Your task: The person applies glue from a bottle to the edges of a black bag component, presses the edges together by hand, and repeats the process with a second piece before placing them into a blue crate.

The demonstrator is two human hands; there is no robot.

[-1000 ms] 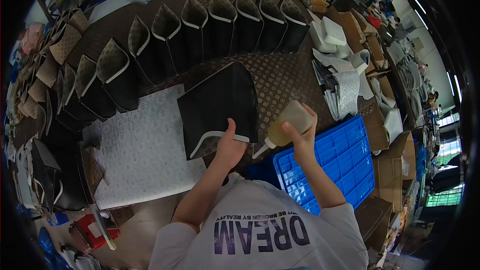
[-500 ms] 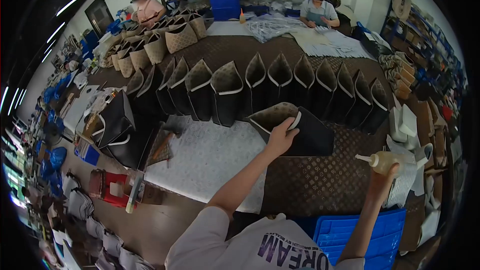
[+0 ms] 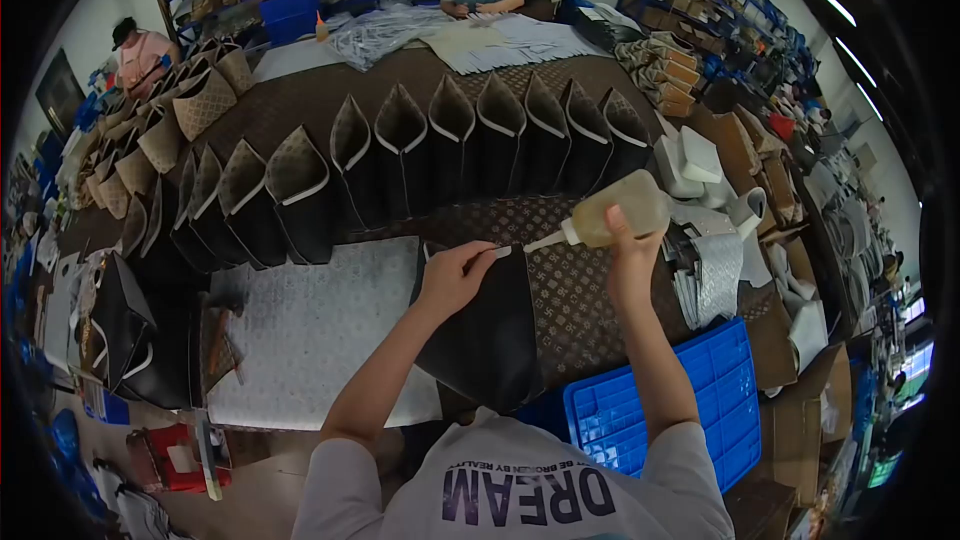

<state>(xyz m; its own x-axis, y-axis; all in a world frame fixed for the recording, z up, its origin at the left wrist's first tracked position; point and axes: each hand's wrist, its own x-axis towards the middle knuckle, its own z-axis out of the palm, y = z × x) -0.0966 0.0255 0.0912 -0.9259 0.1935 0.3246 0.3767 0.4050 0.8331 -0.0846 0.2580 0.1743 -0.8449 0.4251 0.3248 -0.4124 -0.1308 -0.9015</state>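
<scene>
A dark bag piece [image 3: 492, 332] lies at the near side of the table, turned with its top edge away from me. My left hand [image 3: 456, 282] pinches that edge, where a short strip of white trim shows by my fingertips. In my right hand [image 3: 632, 258] is a squeeze bottle [image 3: 605, 214] of yellowish liquid, tipped sideways. Its thin nozzle points left, with the tip at or close to the bag's upper right corner; contact cannot be made out. Behind my hands, a curved row of black open-topped bags [image 3: 402, 175] stands upright, patterned lining showing.
A white patterned sheet [image 3: 310, 330] covers the table at left, beside a larger black bag [image 3: 125, 325]. A blue plastic crate [image 3: 690, 395] stands at my right, near silvery folded pieces [image 3: 712, 270]. Tan bags [image 3: 205, 102] fill the far left. Two people work across the table.
The bag piece has been brought closer and turned. My left hand has moved to its edge, and my right hand has brought the bottle left to the bag's corner. The view has swung right.
</scene>
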